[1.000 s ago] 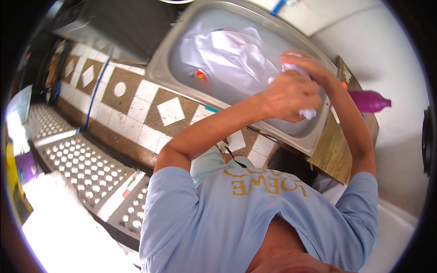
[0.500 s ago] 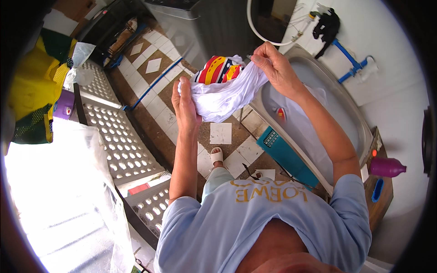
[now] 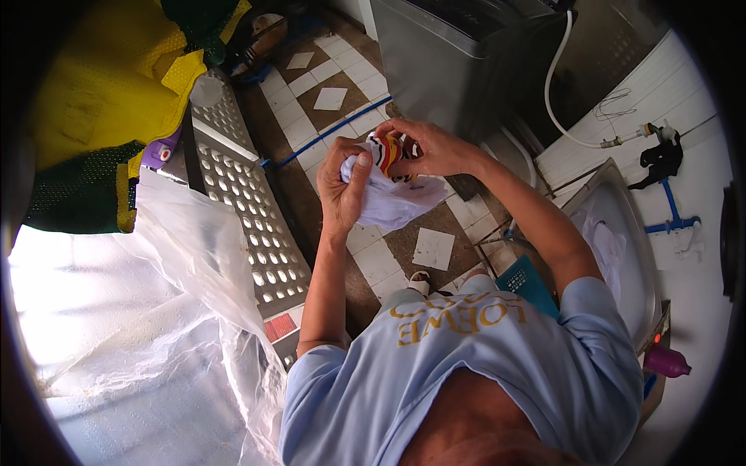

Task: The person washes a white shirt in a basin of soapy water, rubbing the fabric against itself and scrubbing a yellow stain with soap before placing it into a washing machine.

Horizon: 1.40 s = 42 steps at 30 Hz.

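Observation:
In front of my chest hangs a bunched white garment (image 3: 400,203) with a red, yellow and black printed part showing at its top. My left hand (image 3: 342,185) is closed around its left side, thumb up against the cloth. The fingers of my right hand (image 3: 435,149) curl over the printed part from the right. Below the hands, the white fabric droops in loose folds. Another piece of white cloth (image 3: 610,250) lies in the grey sink (image 3: 646,283) at the right.
A dark grey washing machine (image 3: 431,70) stands ahead. On the left are a perforated panel (image 3: 260,225), a clear plastic sheet (image 3: 206,283) and hanging yellow-green mesh fabric (image 3: 116,93). A teal basket (image 3: 527,281) sits near the sink; a purple bottle (image 3: 667,361) is at far right.
The garment, earlier stretched out between my hands, is now bunched with the hands close together. My view has turned, so the sink appears farther right.

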Available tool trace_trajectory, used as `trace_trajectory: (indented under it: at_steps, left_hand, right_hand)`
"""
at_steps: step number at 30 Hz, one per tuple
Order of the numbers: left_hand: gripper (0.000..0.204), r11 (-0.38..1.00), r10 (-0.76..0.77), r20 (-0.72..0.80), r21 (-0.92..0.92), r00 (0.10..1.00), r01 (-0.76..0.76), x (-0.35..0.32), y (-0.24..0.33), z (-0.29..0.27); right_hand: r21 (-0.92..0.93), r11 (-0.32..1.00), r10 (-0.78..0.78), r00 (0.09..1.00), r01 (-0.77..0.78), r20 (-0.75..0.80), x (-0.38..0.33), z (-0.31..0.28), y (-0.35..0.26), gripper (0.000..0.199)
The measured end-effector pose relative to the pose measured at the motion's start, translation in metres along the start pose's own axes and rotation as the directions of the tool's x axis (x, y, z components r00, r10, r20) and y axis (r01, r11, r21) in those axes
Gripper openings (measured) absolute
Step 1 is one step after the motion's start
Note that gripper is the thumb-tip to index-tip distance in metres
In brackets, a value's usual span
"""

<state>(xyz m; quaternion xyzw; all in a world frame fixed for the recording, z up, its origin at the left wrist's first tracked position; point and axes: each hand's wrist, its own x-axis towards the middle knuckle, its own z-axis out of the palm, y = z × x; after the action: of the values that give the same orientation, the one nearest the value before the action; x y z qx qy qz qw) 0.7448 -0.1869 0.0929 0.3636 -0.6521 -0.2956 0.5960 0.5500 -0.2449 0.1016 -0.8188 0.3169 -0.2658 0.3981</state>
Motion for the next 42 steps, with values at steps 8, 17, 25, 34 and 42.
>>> trace_trajectory:
  at_steps: [8, 17, 25, 34, 42]
  left_hand:
    - [0.012, 0.868, -0.309, -0.127, -0.443, 0.943, 0.225, 0.049, -0.063, -0.074]
    - [0.013, 0.939, -0.333, -0.632, -0.291, 0.700, 0.184, 0.131, -0.223, -0.198]
    - [0.016, 0.931, -0.178, -0.805, 0.049, 0.566, 0.363, 0.167, -0.321, -0.325]
    - [0.011, 0.862, -0.067, -0.763, 0.280, 0.643, 0.422, 0.273, -0.376, -0.360]
    - [0.019, 0.834, 0.261, -0.691, 0.513, 0.674, 0.204, 0.397, -0.336, -0.400]
  right_hand:
    - [0.212, 0.969, -0.110, 0.989, 0.129, -0.099, 0.111, -0.006, 0.023, 0.019]
    - [0.461, 0.876, 0.056, 0.919, 0.142, -0.390, 0.224, -0.073, 0.114, 0.019]
    - [0.730, 0.676, 0.287, 0.879, 0.096, -0.381, 0.359, -0.106, 0.192, 0.022]
    - [0.744, 0.667, 0.381, 0.848, 0.024, -0.368, 0.506, -0.118, 0.301, 0.028]
    - [0.541, 0.803, 0.166, 0.777, 0.251, -0.607, 0.588, -0.184, 0.246, 0.017]
